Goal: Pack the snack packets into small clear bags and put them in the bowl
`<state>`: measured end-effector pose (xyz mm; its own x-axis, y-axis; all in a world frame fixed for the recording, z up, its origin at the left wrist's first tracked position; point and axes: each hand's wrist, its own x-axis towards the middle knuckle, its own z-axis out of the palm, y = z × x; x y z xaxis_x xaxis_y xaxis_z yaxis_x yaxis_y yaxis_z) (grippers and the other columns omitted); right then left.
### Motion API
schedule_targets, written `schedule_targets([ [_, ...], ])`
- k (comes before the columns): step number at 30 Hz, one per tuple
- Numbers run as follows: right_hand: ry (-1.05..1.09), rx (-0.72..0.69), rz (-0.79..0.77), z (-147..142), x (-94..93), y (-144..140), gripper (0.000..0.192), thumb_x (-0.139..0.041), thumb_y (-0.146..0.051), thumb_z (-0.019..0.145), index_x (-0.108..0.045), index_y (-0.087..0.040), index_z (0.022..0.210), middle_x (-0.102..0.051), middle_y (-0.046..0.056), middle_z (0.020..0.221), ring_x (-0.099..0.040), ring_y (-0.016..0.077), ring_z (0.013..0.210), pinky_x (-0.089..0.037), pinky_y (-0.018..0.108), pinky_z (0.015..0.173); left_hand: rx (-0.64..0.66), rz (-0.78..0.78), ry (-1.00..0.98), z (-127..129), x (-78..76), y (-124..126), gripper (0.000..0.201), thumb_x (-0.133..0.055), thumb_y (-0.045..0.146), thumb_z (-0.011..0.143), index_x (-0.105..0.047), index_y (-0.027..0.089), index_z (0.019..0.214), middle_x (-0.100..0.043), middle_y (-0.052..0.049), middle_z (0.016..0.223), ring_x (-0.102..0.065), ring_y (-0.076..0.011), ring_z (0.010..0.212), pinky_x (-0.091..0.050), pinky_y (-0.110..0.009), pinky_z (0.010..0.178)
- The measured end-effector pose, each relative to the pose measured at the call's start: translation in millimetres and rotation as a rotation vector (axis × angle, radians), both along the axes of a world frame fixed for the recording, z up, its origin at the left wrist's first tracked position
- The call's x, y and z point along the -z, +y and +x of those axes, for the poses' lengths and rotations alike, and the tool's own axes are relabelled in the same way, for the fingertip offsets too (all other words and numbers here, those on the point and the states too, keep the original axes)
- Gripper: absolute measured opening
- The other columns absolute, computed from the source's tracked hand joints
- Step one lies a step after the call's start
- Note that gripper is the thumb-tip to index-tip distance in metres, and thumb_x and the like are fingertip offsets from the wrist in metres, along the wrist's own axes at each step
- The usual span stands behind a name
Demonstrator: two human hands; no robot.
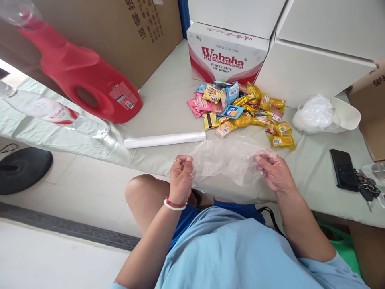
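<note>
The left hand (182, 176) and right hand (276, 170) each keep a closed grip, thumb pressed to fingers, on opposite sides of a clear plastic film (227, 160). It spreads between them over the near edge of the worktop (164, 92). Just beyond lie a white roll (165, 140) and a pile of wrapped snacks (234, 111), before a water box (225, 58).

Seemingly a storeroom: cartons (224, 60) line the table (159, 114).

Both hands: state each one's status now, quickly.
Left hand: closed, grip on one side of the clear plastic film.
Right hand: closed, pinching the film's other side.
</note>
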<state>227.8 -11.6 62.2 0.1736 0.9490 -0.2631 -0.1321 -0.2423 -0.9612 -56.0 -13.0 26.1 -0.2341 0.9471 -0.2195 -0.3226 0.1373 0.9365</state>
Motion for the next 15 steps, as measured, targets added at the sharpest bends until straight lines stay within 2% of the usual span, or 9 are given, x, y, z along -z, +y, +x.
schedule_targets([
  [3, -0.065, 0.012, -0.023, 27.7, 8.3, 0.3, 0.039, -0.091, -0.051, 0.066, -0.069, -0.023, 0.082, -0.056, -0.003, 0.069, -0.040, 0.0092, 0.053, -0.031, 0.024, 0.046, 0.050, -0.059, -0.006, -13.6, 3.8, 1.0, 0.048, -0.083, 0.060, 0.076, -0.056, 0.022, 0.087, -0.041, 0.009, 0.061, -0.033, -0.0063, 0.049, -0.030, -0.020, 0.046],
  [6, -0.328, -0.012, -0.017, 51.1, 19.2, 2.9, 0.035, -0.084, -0.052, 0.072, -0.071, -0.022, 0.084, -0.058, -0.001, 0.071, -0.044, 0.0120, 0.057, -0.036, 0.027, 0.052, 0.157, -0.107, 0.039, -14.6, 7.6, -1.2, 0.048, -0.080, 0.064, 0.078, -0.058, 0.021, 0.084, -0.039, 0.009, 0.057, -0.031, -0.0066, 0.047, -0.027, -0.020, 0.044],
  [9, -0.768, 0.116, 0.130, 54.0, 18.0, 4.3, 0.029, -0.078, -0.047, 0.079, -0.074, -0.022, 0.094, -0.067, 0.004, 0.090, -0.053, 0.0163, 0.069, -0.046, 0.032, 0.066, 0.229, -0.105, 0.141, -5.2, 8.6, -2.7, 0.046, -0.073, 0.064, 0.083, -0.059, 0.021, 0.084, -0.038, 0.009, 0.057, -0.030, -0.0074, 0.048, -0.025, -0.021, 0.046],
  [11, -0.920, 0.151, 0.287, 39.7, 9.6, 4.1, 0.023, -0.070, -0.042, 0.089, -0.074, -0.023, 0.100, -0.068, 0.006, 0.098, -0.057, 0.0185, 0.076, -0.049, 0.035, 0.074, 0.250, -0.091, 0.228, 2.4, 7.8, -2.5, 0.042, -0.070, 0.061, 0.086, -0.060, 0.020, 0.084, -0.039, 0.008, 0.058, -0.031, -0.0081, 0.050, -0.025, -0.022, 0.047],
  [12, -0.920, 0.092, 0.356, 28.4, 5.2, 4.7, 0.020, -0.066, -0.040, 0.093, -0.074, -0.024, 0.101, -0.068, 0.006, 0.098, -0.059, 0.0190, 0.078, -0.050, 0.034, 0.075, 0.262, -0.086, 0.263, 5.7, 7.2, -2.3, 0.041, -0.069, 0.060, 0.087, -0.060, 0.021, 0.084, -0.039, 0.008, 0.058, -0.031, -0.0083, 0.050, -0.024, -0.022, 0.048],
  [15, -0.810, -0.267, 0.496, -13.0, 1.9, 13.9, 0.017, -0.064, -0.036, 0.098, -0.075, -0.026, 0.104, -0.068, 0.006, 0.099, -0.063, 0.0205, 0.087, -0.051, 0.035, 0.080, 0.294, -0.060, 0.335, 12.4, 6.1, -1.8, 0.038, -0.068, 0.058, 0.088, -0.061, 0.021, 0.083, -0.036, 0.009, 0.056, -0.028, -0.0086, 0.049, -0.022, -0.023, 0.048],
])
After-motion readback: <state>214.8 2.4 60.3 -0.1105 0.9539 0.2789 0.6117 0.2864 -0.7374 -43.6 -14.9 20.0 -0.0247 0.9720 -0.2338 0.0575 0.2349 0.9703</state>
